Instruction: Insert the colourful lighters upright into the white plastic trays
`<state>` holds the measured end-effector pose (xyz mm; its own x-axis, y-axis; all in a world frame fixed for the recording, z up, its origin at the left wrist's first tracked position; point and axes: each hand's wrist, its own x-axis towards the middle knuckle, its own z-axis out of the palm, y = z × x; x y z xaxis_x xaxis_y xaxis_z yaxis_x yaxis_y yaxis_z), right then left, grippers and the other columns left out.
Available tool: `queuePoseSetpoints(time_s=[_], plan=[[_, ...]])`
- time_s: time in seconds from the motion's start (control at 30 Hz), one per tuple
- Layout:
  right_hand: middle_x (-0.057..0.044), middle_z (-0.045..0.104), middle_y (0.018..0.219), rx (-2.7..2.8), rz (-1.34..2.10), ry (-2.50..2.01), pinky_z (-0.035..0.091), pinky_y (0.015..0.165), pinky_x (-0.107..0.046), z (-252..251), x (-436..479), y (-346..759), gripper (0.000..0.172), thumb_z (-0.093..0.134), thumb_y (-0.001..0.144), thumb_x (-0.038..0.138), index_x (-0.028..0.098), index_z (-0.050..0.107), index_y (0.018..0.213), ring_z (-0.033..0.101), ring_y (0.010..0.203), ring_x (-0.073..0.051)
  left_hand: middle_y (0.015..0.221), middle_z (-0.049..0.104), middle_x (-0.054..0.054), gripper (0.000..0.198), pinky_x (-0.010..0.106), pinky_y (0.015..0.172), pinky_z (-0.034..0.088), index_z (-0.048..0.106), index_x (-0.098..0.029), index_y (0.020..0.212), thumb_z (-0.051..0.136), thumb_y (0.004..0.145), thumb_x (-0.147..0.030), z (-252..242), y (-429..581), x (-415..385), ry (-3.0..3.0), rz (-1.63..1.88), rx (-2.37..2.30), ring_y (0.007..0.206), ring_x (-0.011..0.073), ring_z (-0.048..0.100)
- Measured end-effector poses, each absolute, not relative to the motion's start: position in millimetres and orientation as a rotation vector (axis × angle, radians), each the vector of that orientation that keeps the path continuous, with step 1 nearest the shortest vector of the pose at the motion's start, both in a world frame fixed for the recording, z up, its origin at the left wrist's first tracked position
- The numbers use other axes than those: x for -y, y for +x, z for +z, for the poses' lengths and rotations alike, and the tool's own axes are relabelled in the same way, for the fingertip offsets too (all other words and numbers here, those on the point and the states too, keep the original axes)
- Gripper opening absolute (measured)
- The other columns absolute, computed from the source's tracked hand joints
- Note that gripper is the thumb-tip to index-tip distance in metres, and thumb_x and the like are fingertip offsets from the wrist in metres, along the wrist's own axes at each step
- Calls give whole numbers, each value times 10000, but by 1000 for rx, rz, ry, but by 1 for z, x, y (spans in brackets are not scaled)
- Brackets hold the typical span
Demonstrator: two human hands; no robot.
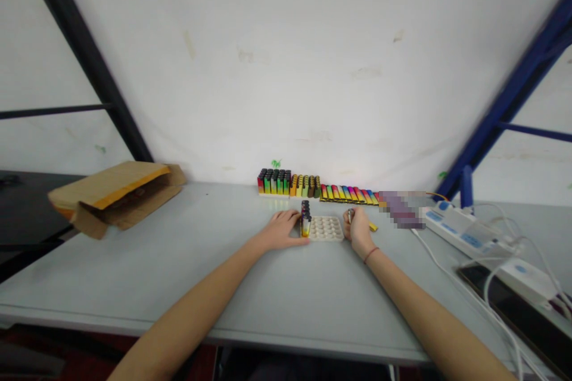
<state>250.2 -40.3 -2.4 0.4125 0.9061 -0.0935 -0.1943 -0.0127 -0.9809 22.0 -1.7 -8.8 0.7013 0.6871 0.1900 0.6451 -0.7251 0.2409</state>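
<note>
A white tray [328,228] with rows of round holes lies in front of me. Along its left end stands a row of lighters [306,226] with dark tops. My left hand [282,230] is closed around that end, fingers at the far left side and thumb along the near edge. At the tray's right end, my right hand [358,231] is closed on a lighter whose metal top shows above the fingers; the rest of it is mostly hidden. A yellow piece [373,227] sticks out beyond this hand, and I cannot tell whether it belongs to the held lighter.
Behind the tray stand a block of dark-topped lighters [274,183] and a yellow-brown block [305,186]. Multicoloured lighters [348,193] lie in a row beside them. An open cardboard box [120,193] is at left; a power strip [469,235], cables and dark flat device [513,303] are at right.
</note>
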Motion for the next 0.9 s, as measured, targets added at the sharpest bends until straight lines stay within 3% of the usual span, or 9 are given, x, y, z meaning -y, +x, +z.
queuePoseSetpoints(time_s=[0.2, 0.37, 0.9], plan=[[78, 201, 351, 646, 1058, -1255, 119, 335, -220, 1, 42, 248, 418, 284, 857, 477, 247, 289, 508, 161, 304, -83, 1379, 476, 179, 774, 454, 1105, 264, 465, -128, 1318, 548, 797, -694, -10, 22, 2, 2768, 404, -1096, 1286, 328, 430], [74, 187, 345, 663, 1064, -1256, 98, 334, -219, 0, 41, 250, 385, 264, 842, 410, 252, 261, 492, 138, 299, -83, 1384, 474, 172, 761, 455, 1103, 268, 460, -145, 1318, 544, 797, -692, -8, 23, 2, 2758, 396, -1091, 1293, 329, 424], [71, 201, 343, 722, 1017, -1243, 146, 346, -243, -8, 39, 252, 389, 270, 854, 420, 256, 269, 501, 170, 302, -92, 1392, 464, 174, 783, 456, 1104, 266, 454, -137, 1336, 551, 797, -696, -10, 22, 1, 2770, 387, -1098, 1294, 329, 423]])
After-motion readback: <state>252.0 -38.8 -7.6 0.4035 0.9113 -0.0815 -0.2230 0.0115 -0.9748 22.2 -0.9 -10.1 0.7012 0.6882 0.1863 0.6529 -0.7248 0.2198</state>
